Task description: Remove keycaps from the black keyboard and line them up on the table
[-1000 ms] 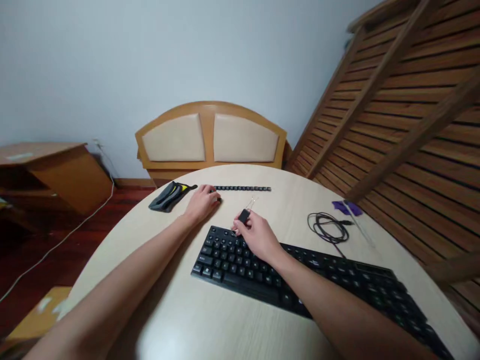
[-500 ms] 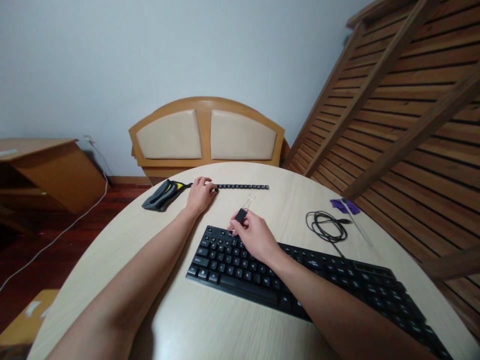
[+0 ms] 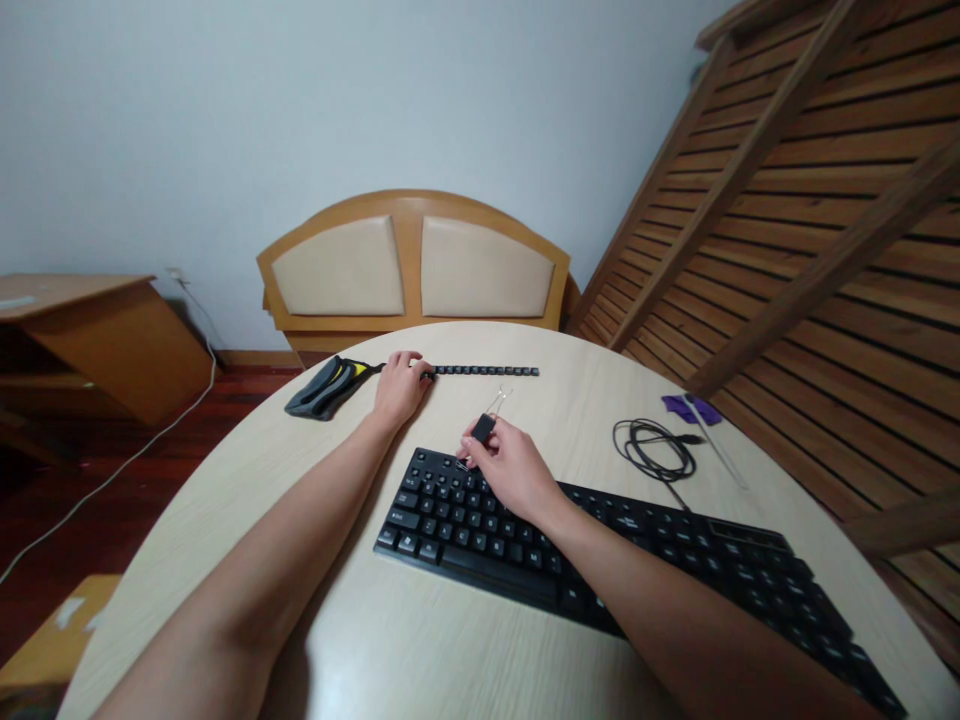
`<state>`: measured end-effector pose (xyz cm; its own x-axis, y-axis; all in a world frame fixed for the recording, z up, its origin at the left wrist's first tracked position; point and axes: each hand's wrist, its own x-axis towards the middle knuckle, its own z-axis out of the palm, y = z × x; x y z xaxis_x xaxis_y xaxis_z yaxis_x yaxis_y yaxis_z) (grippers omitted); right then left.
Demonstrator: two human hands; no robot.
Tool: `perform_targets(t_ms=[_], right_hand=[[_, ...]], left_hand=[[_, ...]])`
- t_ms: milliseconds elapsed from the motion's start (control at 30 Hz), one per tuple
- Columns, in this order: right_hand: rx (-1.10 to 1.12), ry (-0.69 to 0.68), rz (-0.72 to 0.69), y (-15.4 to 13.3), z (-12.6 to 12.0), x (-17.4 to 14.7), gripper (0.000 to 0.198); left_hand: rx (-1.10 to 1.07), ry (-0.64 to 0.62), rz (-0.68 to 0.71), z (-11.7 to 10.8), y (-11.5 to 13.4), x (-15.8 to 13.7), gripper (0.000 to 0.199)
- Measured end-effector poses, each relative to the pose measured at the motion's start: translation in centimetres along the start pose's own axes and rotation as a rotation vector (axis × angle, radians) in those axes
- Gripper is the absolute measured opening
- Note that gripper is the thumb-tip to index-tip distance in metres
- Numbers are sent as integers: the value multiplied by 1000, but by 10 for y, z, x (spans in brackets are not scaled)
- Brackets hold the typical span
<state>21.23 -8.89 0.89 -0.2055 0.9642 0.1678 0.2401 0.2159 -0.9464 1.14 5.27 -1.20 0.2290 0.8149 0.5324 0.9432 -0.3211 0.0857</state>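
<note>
black puller (image 3: 484, 428) pinched in right hand (image 3: 514, 466), above keyboard (image 3: 480, 540) | left hand (image 3: 402, 386) at keycap row (image 3: 487, 371), grip unclear

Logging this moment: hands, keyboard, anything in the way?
Left hand at left end of keycap row. Right hand over keyboard, gripping black wire tool. Right forearm hides part of keyboard.

Pale glare on the near tabletop (image 3: 375, 650)
</note>
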Motion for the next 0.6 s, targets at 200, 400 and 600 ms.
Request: perform_targets(t_ms=[200, 400, 600], right_hand=[[-5, 7, -4, 2, 1, 0, 2], [-8, 6, -15, 3, 0, 0, 2], [-20, 1, -31, 6, 1, 1, 3]], left_hand=[[4, -16, -2, -3, 3, 0, 20], [-5, -22, -14, -5, 4, -1, 21], [-58, -27, -25, -5, 3, -1, 21]])
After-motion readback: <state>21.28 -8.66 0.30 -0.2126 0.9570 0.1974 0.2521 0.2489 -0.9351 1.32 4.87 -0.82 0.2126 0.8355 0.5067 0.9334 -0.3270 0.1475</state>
